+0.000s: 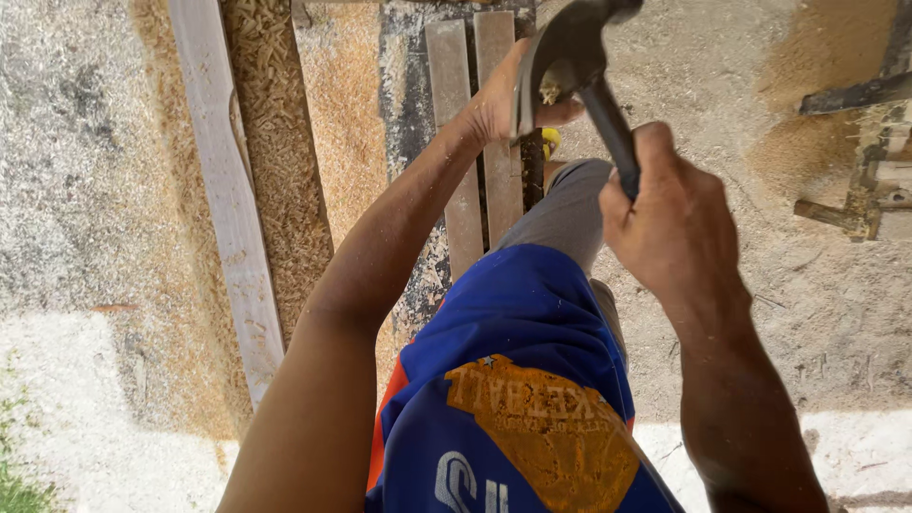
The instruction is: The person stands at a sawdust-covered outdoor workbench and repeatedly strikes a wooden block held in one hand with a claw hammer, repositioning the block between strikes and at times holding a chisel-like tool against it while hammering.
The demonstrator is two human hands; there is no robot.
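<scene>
My right hand (674,223) is closed tight around the handle of a hammer (570,57); the dark handle runs up and away from my fist, and the steel head sits above and to the left of it, claws pointing down toward my other hand; the head is raised off the wood, not touching it.

My left hand (503,100) lies just under the hammer head, reaching forward on a straight arm; its palm and fingers press down on two pale slats (470,142) that lie side by side, running away from me; the fingers look folded over the far slat, but the hammer head hides the tips, so I cannot tell whether they pinch anything small there.

The slats rest on a dark, chipped board (413,114) to the left of that hand; further left lies a heap of wood shavings (275,161), then a long grey plank (228,209); sawdust covers the ground (817,313) right of my fist.

Below both hands are my grey trouser knee (565,214) and blue shirt (513,380); a yellow bit (551,142) shows just under the left hand, too hidden to name.
</scene>
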